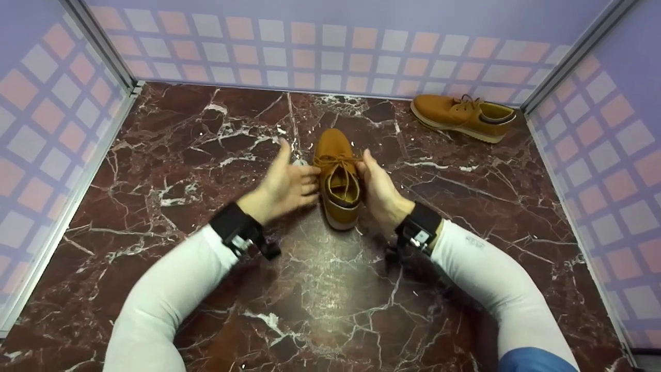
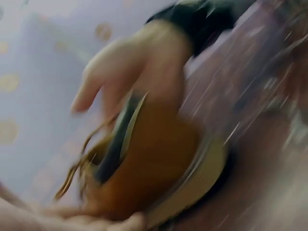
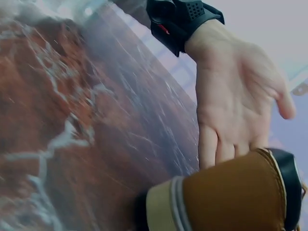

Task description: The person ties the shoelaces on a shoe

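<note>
A tan lace-up shoe (image 1: 332, 144) stands on its sole, toe pointing away from me, its laces lying over the tongue and opening. On its left side my left hand (image 1: 284, 188) meets the upper with outstretched fingers, thumb raised. My right hand (image 1: 379, 188) is along the opposite side, fingers straight and the tips right at the laces. The right wrist view shows the shoe's heel (image 3: 231, 192) with the left palm (image 3: 233, 91) beyond it. Motion blurs the left wrist view, where the shoe (image 2: 159, 159) sits between both hands.
A matching tan shoe (image 1: 454, 116) lies at the back right, near the corner, toe to the left. Dark red marbled flooring (image 1: 320, 299) spreads around me. Lilac panels with pink and white squares (image 1: 330, 51) wall off the back and both sides.
</note>
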A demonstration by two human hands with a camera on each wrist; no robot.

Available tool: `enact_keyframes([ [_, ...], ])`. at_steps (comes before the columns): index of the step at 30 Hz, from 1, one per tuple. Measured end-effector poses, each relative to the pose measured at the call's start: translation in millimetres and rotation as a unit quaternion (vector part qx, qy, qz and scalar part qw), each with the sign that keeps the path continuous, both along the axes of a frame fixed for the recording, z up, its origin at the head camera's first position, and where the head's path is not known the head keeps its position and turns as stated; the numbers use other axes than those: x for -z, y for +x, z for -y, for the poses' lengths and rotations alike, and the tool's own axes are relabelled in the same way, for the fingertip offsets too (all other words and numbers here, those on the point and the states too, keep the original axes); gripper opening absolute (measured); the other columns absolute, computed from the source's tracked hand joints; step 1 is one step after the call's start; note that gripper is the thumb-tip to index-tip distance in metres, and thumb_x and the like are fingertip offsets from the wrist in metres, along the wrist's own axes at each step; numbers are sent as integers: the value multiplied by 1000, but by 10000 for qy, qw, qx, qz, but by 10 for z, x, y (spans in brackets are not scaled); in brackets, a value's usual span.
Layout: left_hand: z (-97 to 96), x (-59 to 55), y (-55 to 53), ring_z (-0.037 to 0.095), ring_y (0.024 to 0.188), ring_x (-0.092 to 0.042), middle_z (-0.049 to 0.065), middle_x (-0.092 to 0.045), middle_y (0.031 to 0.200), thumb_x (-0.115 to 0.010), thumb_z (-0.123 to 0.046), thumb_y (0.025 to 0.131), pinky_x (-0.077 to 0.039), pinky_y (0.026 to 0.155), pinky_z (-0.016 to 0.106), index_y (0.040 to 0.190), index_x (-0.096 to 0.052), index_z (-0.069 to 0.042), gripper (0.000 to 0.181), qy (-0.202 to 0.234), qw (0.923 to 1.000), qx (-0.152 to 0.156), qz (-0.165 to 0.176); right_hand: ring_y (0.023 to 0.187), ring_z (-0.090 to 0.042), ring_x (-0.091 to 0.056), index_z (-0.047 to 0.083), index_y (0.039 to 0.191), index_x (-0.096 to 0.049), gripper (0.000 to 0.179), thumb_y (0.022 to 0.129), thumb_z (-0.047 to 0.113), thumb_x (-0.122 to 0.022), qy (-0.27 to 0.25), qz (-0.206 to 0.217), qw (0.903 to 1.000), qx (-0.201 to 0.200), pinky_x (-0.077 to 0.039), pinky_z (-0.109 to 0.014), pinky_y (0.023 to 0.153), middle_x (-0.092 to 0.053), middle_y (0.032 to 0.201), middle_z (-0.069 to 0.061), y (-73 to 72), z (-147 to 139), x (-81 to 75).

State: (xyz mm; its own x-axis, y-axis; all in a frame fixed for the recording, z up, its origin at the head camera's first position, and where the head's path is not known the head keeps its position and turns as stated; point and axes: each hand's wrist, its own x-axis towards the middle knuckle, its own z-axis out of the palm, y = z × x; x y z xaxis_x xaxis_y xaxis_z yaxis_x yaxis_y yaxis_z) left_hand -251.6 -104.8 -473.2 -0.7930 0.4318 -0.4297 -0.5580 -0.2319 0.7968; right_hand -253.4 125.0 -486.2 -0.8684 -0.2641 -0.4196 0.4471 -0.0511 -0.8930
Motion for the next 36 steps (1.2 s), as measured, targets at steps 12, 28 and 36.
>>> enact_keyframes([
  [12,-62,-72,-228,34,180,3,18,2,191,-2,-87,103,2,147,54,181,-1,-8,111,-450,9960,-699,-329,180,-25,-9,15,181,-17,84,116,68,-22,-570,-292,9979,27,-5,-51,148,-13,192,-4,-354,467,10],
  [28,-175,-12,-779,25,180,-8,3,-4,193,-8,-84,108,-8,148,47,182,-15,-27,94,-1730,9605,-2119,-507,122,-16,-65,12,165,-51,76,118,65,-25,-1466,-610,9856,575,-52,-30,114,-68,136,-1,-919,1008,68],
  [36,-179,-71,-956,24,175,-24,2,-20,191,-9,-88,105,-27,143,46,179,-30,-29,98,-2263,9488,-2203,-81,105,-17,-69,8,152,-59,76,117,67,-25,-1690,-588,9826,505,-57,-29,98,-70,120,-5,-1051,1086,50],
])
